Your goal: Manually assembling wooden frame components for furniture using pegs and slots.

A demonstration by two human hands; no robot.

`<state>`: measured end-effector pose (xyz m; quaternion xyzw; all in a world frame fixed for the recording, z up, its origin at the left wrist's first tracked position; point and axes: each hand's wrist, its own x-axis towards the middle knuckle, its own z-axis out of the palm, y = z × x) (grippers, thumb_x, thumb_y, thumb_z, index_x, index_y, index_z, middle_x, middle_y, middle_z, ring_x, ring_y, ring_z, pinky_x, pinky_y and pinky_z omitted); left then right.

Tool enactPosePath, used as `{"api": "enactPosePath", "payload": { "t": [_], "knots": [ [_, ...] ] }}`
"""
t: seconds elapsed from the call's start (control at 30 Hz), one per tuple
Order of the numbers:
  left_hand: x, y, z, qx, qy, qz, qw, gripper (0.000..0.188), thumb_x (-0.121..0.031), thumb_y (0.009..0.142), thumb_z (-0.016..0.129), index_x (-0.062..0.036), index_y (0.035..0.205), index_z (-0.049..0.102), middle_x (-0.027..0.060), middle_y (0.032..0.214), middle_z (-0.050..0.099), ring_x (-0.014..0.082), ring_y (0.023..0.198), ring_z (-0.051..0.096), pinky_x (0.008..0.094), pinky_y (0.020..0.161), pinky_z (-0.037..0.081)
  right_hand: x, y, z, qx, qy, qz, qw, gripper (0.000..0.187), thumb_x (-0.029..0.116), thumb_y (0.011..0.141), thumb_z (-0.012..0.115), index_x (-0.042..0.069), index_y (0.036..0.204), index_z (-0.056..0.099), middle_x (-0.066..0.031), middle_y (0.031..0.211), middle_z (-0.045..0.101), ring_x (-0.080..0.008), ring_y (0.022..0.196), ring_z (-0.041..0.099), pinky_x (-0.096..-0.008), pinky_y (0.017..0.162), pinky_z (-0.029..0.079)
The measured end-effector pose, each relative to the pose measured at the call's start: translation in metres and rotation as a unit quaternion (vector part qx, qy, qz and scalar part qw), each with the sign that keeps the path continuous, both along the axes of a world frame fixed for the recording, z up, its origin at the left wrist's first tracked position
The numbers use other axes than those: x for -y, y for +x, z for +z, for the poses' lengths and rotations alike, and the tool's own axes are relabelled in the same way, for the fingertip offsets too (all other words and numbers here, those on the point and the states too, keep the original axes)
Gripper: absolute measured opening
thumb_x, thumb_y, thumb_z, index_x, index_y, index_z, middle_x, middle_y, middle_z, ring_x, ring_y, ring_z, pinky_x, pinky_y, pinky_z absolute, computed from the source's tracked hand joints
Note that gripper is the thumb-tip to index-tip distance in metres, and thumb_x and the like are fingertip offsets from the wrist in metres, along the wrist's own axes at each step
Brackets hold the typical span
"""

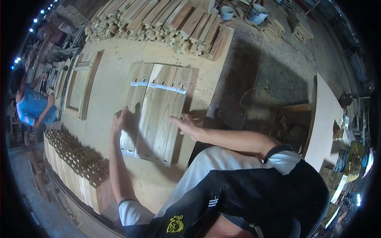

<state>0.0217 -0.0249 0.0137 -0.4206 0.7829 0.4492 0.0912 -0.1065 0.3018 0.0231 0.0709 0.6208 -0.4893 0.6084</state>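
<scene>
Boards (160, 109) lie side by side near the right edge of the table (113, 83). The left hand (120, 119) bends beside them, its grip unclear; the right hand (189, 127) spreads its fingers, seemingly empty. Sticks (158, 16) cover the far edge.

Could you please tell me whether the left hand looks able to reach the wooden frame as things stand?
Probably yes: the left hand is by the left edge of the flat boards, and only bare tabletop shows between it and the wooden frame.
</scene>
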Motion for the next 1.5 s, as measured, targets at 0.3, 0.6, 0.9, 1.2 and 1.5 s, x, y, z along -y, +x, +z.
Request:
{"api": "enactPosePath", "payload": {
  "t": [0.3, 0.6, 0.9, 1.2, 1.5],
  "knots": [
    [-0.075, 0.01, 0.031, -0.016, -0.244, 0.097, 0.965, 0.068, -0.039, 0.094, 0.064, -0.0051, 0.149, 0.044, 0.0258, 0.145, 0.049, 0.0373, 0.132, 0.051, 0.0408, 0.105, 0.046, -0.036, -0.165, -0.013, -0.171, -0.137, 0.014, 0.976, 0.032, 0.032, 0.093, 0.07, 0.003, 0.104, 0.071, -0.0065, 0.085, 0.072, -0.0148, 0.071, 0.068, -0.0273, 0.063, 0.054],
    [-0.213, -0.066, 0.066, -0.095, -0.175, 0.189, 0.961, 0.064, -0.034, 0.085, 0.074, 0.0034, 0.135, 0.056, 0.0244, 0.143, 0.049, 0.0412, 0.131, 0.048, 0.0445, 0.109, 0.04, -0.029, -0.386, -0.106, -0.441, 0.094, 0.002, 0.893, 0.044, 0.04, 0.079, 0.082, 0.003, 0.098, 0.066, -0.0048, 0.07, 0.061, -0.0167, 0.04, 0.05, -0.0308, 0.039, 0.04],
    [-0.255, -0.088, 0.051, -0.078, -0.23, 0.191, 0.951, 0.064, -0.03, 0.084, 0.077, 0.0029, 0.135, 0.058, 0.021, 0.145, 0.049, 0.0342, 0.13, 0.051, 0.0412, 0.107, 0.042, -0.082, -0.4, -0.075, -0.222, 0.062, -0.193, 0.954, 0.035, 0.028, 0.084, 0.069, 0.005, 0.108, 0.058, -0.0069, 0.075, 0.061, -0.0157, 0.044, 0.052, -0.0302, 0.038, 0.044],
    [-0.258, -0.116, 0.053, -0.188, -0.264, 0.196, 0.925, 0.049, -0.013, 0.085, 0.075, 0.0016, 0.13, 0.061, 0.0195, 0.134, 0.059, 0.0293, 0.125, 0.057, 0.0385, 0.102, 0.047, -0.102, -0.385, 0.001, -0.287, -0.197, -0.155, 0.925, 0.023, 0.009, 0.088, 0.066, 0.0, 0.109, 0.067, -0.0076, 0.1, 0.068, -0.0183, 0.096, 0.064, -0.0312, 0.084, 0.052],
    [-0.268, -0.162, 0.082, -0.157, -0.272, 0.135, 0.94, 0.046, -0.018, 0.086, 0.075, -0.0003, 0.127, 0.064, 0.02, 0.135, 0.058, 0.0379, 0.124, 0.055, 0.0464, 0.108, 0.04, -0.055, -0.343, 0.034, -0.285, -0.335, 0.099, 0.893, 0.025, 0.018, 0.091, 0.068, -0.001, 0.108, 0.068, -0.0053, 0.1, 0.07, -0.0114, 0.09, 0.063, -0.0266, 0.082, 0.049]
  ]
}}
